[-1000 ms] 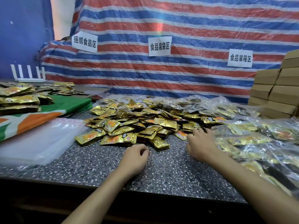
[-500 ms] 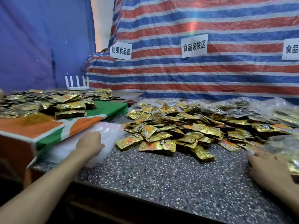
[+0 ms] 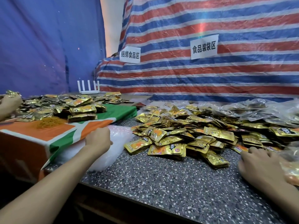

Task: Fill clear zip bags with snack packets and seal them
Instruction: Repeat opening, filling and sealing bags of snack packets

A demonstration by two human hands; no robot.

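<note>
Head view: a dark speckled stone table (image 3: pixel 161 183) runs across the scene. At its centre lies a broad heap of small gold foil snack packets (image 3: pixel 194 131) with orange pictures on them.

To the left of the heap sits a flat stack of empty clear zip bags (image 3: pixel 119 139), partly tucked under an orange, green and white cloth (image 3: pixel 64 131). The person's left hand (image 3: pixel 98 139) reaches in from the lower left and rests knuckles-up on this stack. Its fingers are bent with the tips on the plastic, and I cannot tell whether the grip is pinching a bag.

The right hand (image 3: pixel 262 165) is blurred. It lies low on the table at the near right edge of the heap, its grip loose, fingers spread forward and holding nothing.

Clear plastic filled bags (image 3: pixel 267 110) pile up at the far right. On the cloth are banded bundles of packets and a mound of yellow rubber bands (image 3: pixel 48 122). Another person's hand (image 3: pixel 9 101) shows at the far left edge.

Behind, a white router (image 3: pixel 88 88) stands before a red, white and blue striped tarpaulin (image 3: pixel 210 21), which carries two white paper signs (image 3: pixel 204 46).
</note>
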